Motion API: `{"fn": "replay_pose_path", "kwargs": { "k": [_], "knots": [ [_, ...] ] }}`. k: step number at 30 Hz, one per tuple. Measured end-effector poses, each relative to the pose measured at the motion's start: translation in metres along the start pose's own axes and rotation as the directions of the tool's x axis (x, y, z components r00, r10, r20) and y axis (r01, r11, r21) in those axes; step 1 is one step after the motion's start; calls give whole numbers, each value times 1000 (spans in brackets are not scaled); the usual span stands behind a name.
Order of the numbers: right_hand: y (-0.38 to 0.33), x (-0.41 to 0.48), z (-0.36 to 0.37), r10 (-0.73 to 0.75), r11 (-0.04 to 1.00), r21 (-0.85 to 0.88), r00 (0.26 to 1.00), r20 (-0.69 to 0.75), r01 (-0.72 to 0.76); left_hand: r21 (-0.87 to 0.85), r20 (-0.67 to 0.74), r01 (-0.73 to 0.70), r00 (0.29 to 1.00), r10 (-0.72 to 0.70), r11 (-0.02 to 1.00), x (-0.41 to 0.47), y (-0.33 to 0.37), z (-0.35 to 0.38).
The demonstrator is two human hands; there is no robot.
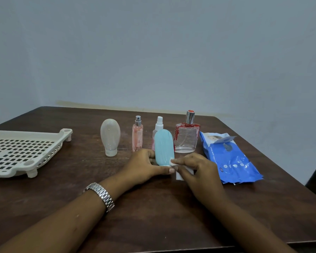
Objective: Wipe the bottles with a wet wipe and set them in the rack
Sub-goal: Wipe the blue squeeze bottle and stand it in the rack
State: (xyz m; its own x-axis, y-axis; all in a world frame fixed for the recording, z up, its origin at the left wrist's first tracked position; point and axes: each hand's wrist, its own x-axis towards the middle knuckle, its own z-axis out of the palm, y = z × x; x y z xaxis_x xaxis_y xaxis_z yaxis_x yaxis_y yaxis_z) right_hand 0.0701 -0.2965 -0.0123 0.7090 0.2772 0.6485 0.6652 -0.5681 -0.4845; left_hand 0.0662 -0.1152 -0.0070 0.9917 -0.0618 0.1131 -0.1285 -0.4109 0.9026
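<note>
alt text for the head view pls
Over a dark wooden table, a left hand holds a light blue bottle upright while the right hand presses a white wet wipe against its side. Four more bottles stand behind, a cream rack lies left, a blue wipe pack right.

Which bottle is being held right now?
The light blue squeeze bottle, gripped by the left hand: the only blue one, the only one touched.

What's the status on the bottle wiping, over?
Left hand grips blue bottle. Right hand pinches wet wipe against its lower side. Visible rack holds no bottles. Way there looks open.
</note>
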Motion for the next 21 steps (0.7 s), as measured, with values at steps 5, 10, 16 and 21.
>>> {"fn": "replay_pose_path", "kwargs": {
  "k": [5,10,16,21],
  "knots": [
    [2,3,2,-22,999,-25,999,-28,22,0,-9,-2,1000,2,1000,0,0,1],
    [-3,1,3,-88,996,-27,996,17,89,3,-9,-2,1000,2,1000,2,-2,0],
    [2,7,4,1,1000,-30,999,-43,-2,11,-28,5,1000,-5,1000,2,-3,1],
    [0,0,1,-35,999,-16,999,37,36,2,2,2,1000,-2,1000,2,-2,0]
  ]
}}
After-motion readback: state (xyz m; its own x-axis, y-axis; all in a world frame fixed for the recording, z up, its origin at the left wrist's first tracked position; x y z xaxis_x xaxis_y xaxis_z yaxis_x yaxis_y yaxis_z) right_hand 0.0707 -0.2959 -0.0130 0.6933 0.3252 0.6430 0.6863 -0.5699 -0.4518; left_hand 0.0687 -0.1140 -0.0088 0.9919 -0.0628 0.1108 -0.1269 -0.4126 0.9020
